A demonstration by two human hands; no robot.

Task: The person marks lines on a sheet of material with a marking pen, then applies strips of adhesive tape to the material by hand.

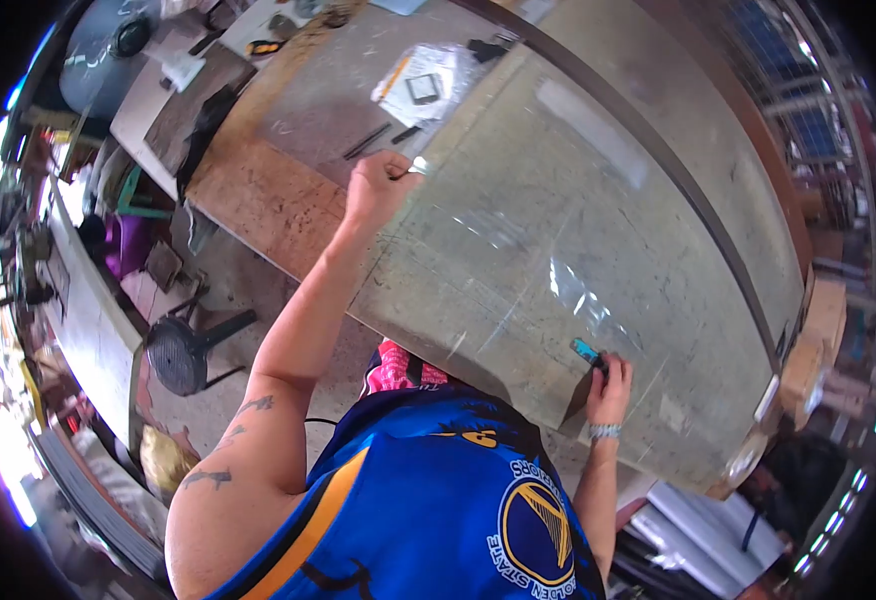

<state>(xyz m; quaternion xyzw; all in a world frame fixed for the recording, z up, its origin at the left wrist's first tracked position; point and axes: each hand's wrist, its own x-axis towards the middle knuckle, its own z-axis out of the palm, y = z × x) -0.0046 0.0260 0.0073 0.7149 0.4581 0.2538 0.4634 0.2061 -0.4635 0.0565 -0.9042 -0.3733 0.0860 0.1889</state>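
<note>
My left hand point(376, 187) is closed in a pinch at the left edge of a clear sheet point(498, 180) lying over the worktable. A small shiny bit shows at its fingertips, too small to name. Bright reflections run across the sheet's middle. Farther right, my right hand point(610, 388), with a metal-band watch on its wrist, is wrapped around a small teal-and-black tool point(586, 351). Its teal end points up and left, just over the sheet; whether it touches cannot be made out.
Beyond my left hand lie thin dark strips point(367, 141) and a white plastic packet point(421, 88). A long dark bar point(648, 110) curves across the table's far side. A round black stool point(177, 355) stands at left. Wooden blocks point(816, 335) are at the right edge.
</note>
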